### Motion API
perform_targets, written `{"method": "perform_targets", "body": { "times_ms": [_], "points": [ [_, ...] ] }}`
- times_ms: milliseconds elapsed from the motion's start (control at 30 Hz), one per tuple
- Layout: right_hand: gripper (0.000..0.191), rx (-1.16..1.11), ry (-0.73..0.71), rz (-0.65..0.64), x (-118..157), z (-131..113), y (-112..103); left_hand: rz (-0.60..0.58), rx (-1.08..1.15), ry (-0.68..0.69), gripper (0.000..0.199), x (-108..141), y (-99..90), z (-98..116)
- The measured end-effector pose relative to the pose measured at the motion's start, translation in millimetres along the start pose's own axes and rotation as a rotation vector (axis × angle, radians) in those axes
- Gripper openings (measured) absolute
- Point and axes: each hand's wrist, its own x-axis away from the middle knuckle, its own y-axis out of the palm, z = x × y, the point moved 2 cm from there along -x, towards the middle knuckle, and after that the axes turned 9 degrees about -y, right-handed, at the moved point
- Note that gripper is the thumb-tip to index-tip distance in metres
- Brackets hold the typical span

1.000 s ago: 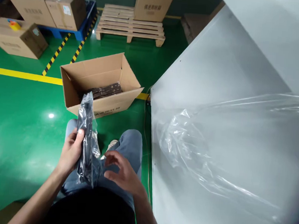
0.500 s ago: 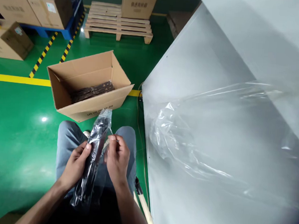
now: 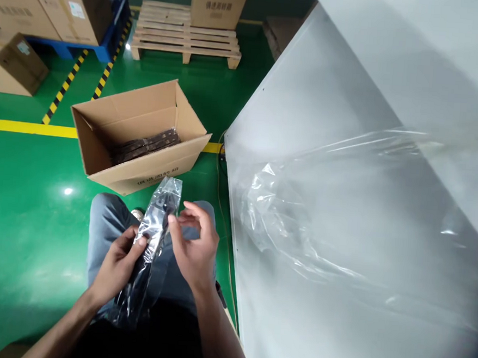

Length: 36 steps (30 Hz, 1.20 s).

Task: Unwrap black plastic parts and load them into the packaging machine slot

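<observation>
Clear, glossy plastic is wrapped around a dark, elongated item, and this packet [image 3: 149, 252] is held above the lap, tilted with its upper end towards one o'clock. Its near side is grasped by the left hand [image 3: 118, 260] from nine o'clock, with the thumb laid across the front. The right hand [image 3: 195, 247] is placed just beside the packet at three o'clock, released, its thumb and curved fingers parted; whether the plastic is touched by the thumb tip cannot be told.

From the packet, an open carton [image 3: 100, 166] is seen at twelve o'clock, set on the green floor [image 3: 28, 197] in front of the knees. Flat dark packs [image 3: 147, 146] are stacked low inside it, and printed characters are borne on its near wall. Farther off at twelve o'clock, a closed carton [image 3: 218, 6] is supported by a wooden pallet [image 3: 162, 40]. At eleven o'clock, more cartons [image 3: 73, 12] are carried by a blue pallet [image 3: 104, 49]. The floor is crossed by a yellow line [image 3: 30, 127] and by black-and-yellow stripes [image 3: 65, 86]. Between two and three o'clock, crumpled transparent film [image 3: 278, 209] is spread before a large pale panel [image 3: 336, 316].
</observation>
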Motion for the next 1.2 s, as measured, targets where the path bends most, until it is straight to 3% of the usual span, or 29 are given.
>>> {"method": "perform_targets", "body": {
  "times_ms": [100, 267, 433, 600, 667, 833, 1000, 1200],
  "points": [
    [0.012, 0.109, -0.138, 0.015, -10.0, -0.5, -3.5, -0.026, -0.059, 0.04, 0.042, 3.5, 1.6, -1.4],
    [0.011, 0.163, -0.215, -0.023, -13.8, 0.4, -8.8, -0.024, -0.151, 0.085, 0.035, 6.0, -0.1, -0.9],
    [0.015, 0.223, -0.118, -0.03, -10.7, 1.4, -10.6, -0.031, -0.191, 0.061, 0.033, 9.3, 1.3, 2.8],
    [0.01, -0.003, 0.165, 0.045, -6.2, 9.9, -5.2, -0.066, -0.135, -0.013, 0.041, 13.1, 5.9, 2.4],
    [0.011, -0.052, 0.214, 0.039, -4.8, 13.4, -4.1, -0.064, -0.148, 0.003, 0.04, 12.9, 5.7, 2.6],
    [0.005, 0.03, 0.051, -0.038, -7.1, 14.6, -9.9, 0.045, -0.324, 0.111, 0.033, 10.0, -2.1, 5.3],
    [0.006, 0.083, -0.08, -0.044, -15.6, 12.2, -14.9, 0.056, -0.412, 0.1, 0.035, 10.8, -4.6, 0.9],
    [0.009, 0.074, -0.017, -0.034, -16.3, 15.4, -13.3, 0.092, -0.49, 0.125, 0.035, 12.3, -4.3, -6.0]
  ]
}}
